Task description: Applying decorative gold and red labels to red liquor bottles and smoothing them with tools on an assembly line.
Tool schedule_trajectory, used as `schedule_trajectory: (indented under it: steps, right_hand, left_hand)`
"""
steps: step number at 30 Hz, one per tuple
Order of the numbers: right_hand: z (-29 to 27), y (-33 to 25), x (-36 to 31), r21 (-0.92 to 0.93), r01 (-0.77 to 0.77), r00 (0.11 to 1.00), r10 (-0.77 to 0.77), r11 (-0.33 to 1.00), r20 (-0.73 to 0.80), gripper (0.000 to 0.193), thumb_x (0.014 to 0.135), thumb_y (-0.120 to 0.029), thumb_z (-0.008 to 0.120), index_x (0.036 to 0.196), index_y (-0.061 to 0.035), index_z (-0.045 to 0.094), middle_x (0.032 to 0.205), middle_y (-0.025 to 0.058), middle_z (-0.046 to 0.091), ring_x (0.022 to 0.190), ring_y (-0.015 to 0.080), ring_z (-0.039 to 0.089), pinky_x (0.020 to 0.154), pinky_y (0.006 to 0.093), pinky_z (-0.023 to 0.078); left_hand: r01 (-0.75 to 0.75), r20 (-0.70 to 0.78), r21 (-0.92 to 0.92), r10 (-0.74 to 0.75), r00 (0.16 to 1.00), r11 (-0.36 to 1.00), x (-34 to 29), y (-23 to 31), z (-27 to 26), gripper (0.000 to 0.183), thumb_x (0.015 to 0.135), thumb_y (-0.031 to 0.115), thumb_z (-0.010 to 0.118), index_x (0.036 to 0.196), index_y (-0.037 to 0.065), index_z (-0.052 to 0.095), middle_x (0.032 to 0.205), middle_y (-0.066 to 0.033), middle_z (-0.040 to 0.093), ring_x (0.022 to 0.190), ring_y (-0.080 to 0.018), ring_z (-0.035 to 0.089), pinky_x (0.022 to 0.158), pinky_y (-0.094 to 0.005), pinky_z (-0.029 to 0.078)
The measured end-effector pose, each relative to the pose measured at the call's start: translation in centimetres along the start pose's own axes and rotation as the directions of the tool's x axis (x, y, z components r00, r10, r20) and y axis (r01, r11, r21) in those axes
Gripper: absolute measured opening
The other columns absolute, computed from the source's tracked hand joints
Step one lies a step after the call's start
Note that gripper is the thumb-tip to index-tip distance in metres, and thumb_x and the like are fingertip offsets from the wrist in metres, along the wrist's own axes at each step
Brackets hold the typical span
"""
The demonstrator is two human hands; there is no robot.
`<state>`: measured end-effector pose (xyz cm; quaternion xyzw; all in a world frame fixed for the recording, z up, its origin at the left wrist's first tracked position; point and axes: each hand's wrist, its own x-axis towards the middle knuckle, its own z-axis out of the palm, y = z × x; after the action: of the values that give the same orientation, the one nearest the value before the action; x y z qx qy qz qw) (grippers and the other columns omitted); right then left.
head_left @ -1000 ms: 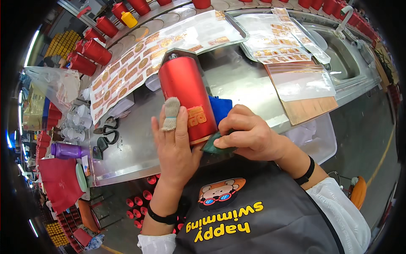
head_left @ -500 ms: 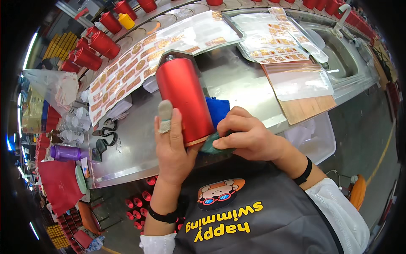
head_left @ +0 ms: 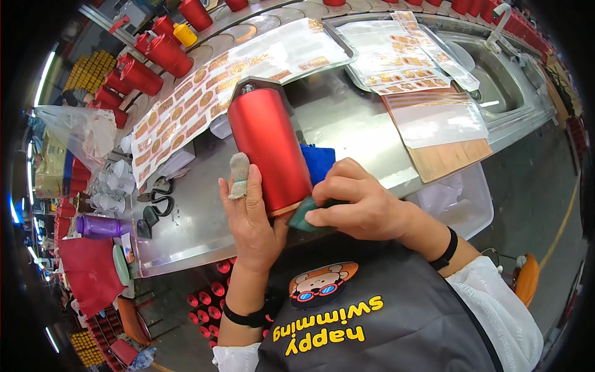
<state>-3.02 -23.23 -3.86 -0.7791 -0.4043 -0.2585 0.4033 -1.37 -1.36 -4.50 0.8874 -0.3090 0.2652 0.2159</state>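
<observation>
A large red metal cylinder lies tilted on a dark holder, its lower end toward me. My left hand grips that end, fingers along the left side and the thumb side at the bottom rim. One of its fingers wears a beige cloth finger cover. Closed in a pinch, my right hand holds a dark green cloth against the cylinder's bottom edge. A blue cloth lies just beyond, partly hidden behind the cylinder.
Sheets of gold decals lie along the steel table's far side. Scissors and a purple jar are at left. A wooden board and a sink are at right. Red cups line a conveyor behind.
My right hand and the green cloth have shifted slightly left along the cylinder's bottom edge. The red cups on the conveyor have moved a little to the right.
</observation>
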Motion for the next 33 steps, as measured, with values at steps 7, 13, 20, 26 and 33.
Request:
schedule_trajectory:
  steps: [7,13,20,26,33]
  right_hand:
    - [-0.6,-0.2,-0.3,0.023,-0.008,0.999,0.009,1.0,-0.042,0.024,0.068,-0.007,0.07,0.091,-0.0124,0.066,0.092,0.0014,0.057,0.084,0.0217,0.054,0.074,0.0347,0.041]
    - [-0.1,-0.8,0.0,-0.117,0.016,0.999,-0.013,0.993,0.029,0.022,0.069,-0.012,0.067,0.091,-0.0132,0.065,0.088,0.0007,0.055,0.083,0.0197,0.053,0.072,0.0331,0.04]
    - [-1.4,-2.4,2.0,-0.191,0.05,0.998,-0.043,0.98,0.041,0.019,0.068,-0.014,0.065,0.087,-0.0114,0.063,0.085,0.0003,0.052,0.08,0.0184,0.052,0.071,0.0338,0.039]
    - [-2.0,-2.6,2.0,-0.208,0.034,0.967,0.02,0.977,0.253,0.026,0.063,-0.013,0.071,0.089,-0.0105,0.068,0.084,0.0021,0.055,0.073,0.0183,0.052,0.069,0.0348,0.04]
    - [-1.2,-2.0,2.5,-0.203,0.046,0.986,-0.011,0.978,0.166,0.016,0.069,-0.014,0.066,0.084,-0.0116,0.061,0.08,0.0008,0.05,0.078,0.0182,0.053,0.071,0.033,0.039]
  left_hand:
    - [0.061,-0.022,-0.082,-0.063,0.998,0.995,-1.3,-0.9,0.4,0.075,0.084,0.032,0.071,0.14,-0.006,0.04,0.133,-0.0261,0.051,0.124,-0.043,0.049,0.11,-0.0599,0.025]
    - [-0.006,0.001,0.014,0.006,1.0,1.0,-0.3,-0.4,-0.2,0.078,0.08,0.035,0.073,0.141,-0.003,0.042,0.131,-0.0235,0.051,0.119,-0.042,0.049,0.11,-0.0605,0.023]
    - [-0.018,0.01,0.057,0.017,1.0,0.998,0.4,0.1,-0.8,0.076,0.078,0.035,0.074,0.138,-0.002,0.046,0.133,-0.0219,0.051,0.12,-0.041,0.048,0.11,-0.0607,0.023]
    - [-0.021,0.046,0.075,0.018,0.999,0.997,0.4,-0.1,-0.9,0.076,0.068,0.02,0.076,0.136,-0.001,0.049,0.136,-0.0208,0.05,0.123,-0.0404,0.047,0.111,-0.0605,0.023]
    - [-0.019,0.021,0.069,0.018,1.0,0.997,0.5,-0.1,-0.8,0.074,0.071,0.022,0.075,0.136,-0.002,0.049,0.133,-0.0209,0.052,0.122,-0.0399,0.048,0.111,-0.0594,0.023]
